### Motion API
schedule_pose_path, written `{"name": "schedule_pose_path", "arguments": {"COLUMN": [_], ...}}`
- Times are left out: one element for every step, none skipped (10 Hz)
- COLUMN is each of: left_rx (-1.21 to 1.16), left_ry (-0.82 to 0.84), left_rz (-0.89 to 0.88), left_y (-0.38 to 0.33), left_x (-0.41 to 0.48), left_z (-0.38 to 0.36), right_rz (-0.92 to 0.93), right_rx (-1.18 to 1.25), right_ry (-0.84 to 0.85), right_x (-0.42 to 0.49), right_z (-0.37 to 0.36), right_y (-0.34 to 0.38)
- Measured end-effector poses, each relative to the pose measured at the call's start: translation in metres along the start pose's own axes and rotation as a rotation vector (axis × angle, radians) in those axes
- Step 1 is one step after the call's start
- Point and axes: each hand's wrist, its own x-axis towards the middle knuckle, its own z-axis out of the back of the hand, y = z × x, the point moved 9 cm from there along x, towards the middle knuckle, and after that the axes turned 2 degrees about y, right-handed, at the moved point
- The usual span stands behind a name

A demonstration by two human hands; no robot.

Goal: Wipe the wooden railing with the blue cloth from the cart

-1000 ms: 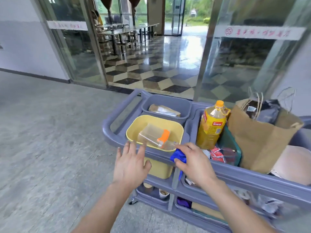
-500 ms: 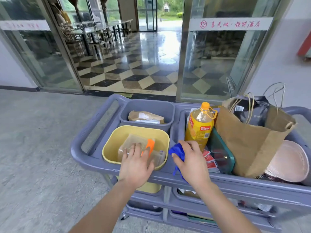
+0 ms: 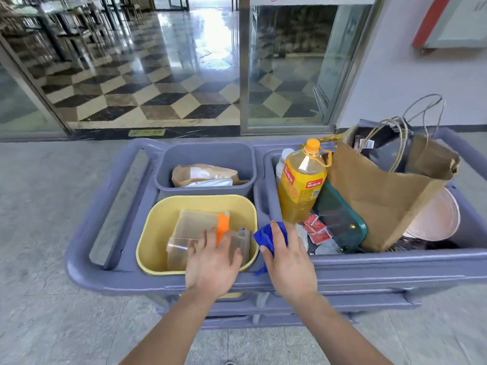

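Gripped between thumb and fingers of the right hand [image 3: 288,262], the blue cloth [image 3: 267,237] sits bunched at the front rail of the cart [image 3: 369,270], on the divider between the yellow bin [image 3: 155,233] and the large right compartment. One corner of the cloth hangs down over the rail below the hand.

Left hand [image 3: 210,262]: fingers spread and relaxed, holding nothing, palm down over the front right part of the yellow bin. Its fingertips reach over a clear plastic container [image 3: 195,227] with an orange part that lies in the bin.

Behind the yellow bin, a grey bin [image 3: 205,154] holds a crumpled brown paper packet [image 3: 205,173].

Right compartment, just beyond the cloth:
- an orange drink bottle [image 3: 299,185], upright, with an orange cap;
- small red sachets [image 3: 315,229] on the compartment floor;
- a green case [image 3: 340,219], tilted, leaning against a brown paper bag [image 3: 382,191];
- a pale pink bowl [image 3: 437,219] to the right of the bag, tipped on its side.

Beyond the cart stand glass doors [image 3: 284,61], with a checkered floor [image 3: 158,88] behind them.
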Motion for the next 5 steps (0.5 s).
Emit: {"name": "schedule_pose_path", "arguments": {"left_rx": [0.018, 0.027, 0.037, 0.001, -0.015], "left_ry": [0.031, 0.067, 0.079, 0.039, -0.015], "left_rz": [-0.005, -0.019, -0.019, -0.031, -0.06], "left_y": [0.0, -0.002, -0.002, -0.004, -0.017], "left_x": [0.001, 0.002, 0.001, 0.001, 0.003], "left_z": [-0.007, -0.008, -0.007, 0.003, 0.017], "right_rz": [-0.025, -0.043, -0.063, -0.075, -0.078], "right_rx": [-0.027, -0.023, 0.003, 0.123, 0.258], "right_ry": [0.0, 0.004, 0.026, 0.031, 0.035], "right_x": [-0.001, -0.002, -0.001, 0.0, -0.003], "right_z": [0.0, 0.0, -0.002, 0.005, 0.012], "right_y": [0.0, -0.002, -0.003, -0.008, -0.012]}}
